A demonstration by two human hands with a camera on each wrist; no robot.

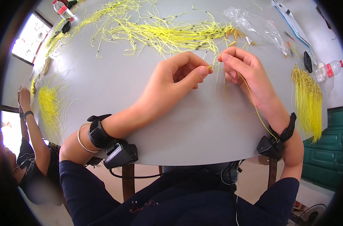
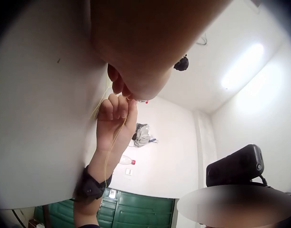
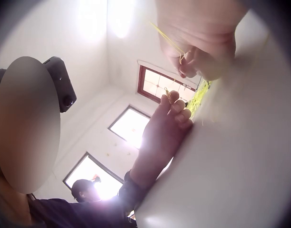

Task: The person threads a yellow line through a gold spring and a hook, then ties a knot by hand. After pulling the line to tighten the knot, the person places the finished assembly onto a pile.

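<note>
Between thumb and index finger, my left hand (image 1: 179, 75) pinches a small brass-coloured coiled piece (image 3: 168, 96), its end sticking up past the fingertips. My right hand (image 1: 247, 71) is just to the right of it, fingers curled, with a thin yellow line (image 1: 256, 107) held at the thumb and fingers. That line hangs down over the right wrist. In the head view the fingertips of both hands are close together above the grey table (image 1: 171, 132). Beyond them lies a loose tangle of yellow lines (image 1: 167, 34) with small dark pieces along them.
A clear plastic bag (image 1: 254, 26) lies at the back right. Bundled yellow lines (image 1: 307, 101) hang over the right edge, near a water bottle (image 1: 328, 71). At the left lies another yellow pile (image 1: 50, 107), and another person's arm (image 1: 34, 124) shows beyond it.
</note>
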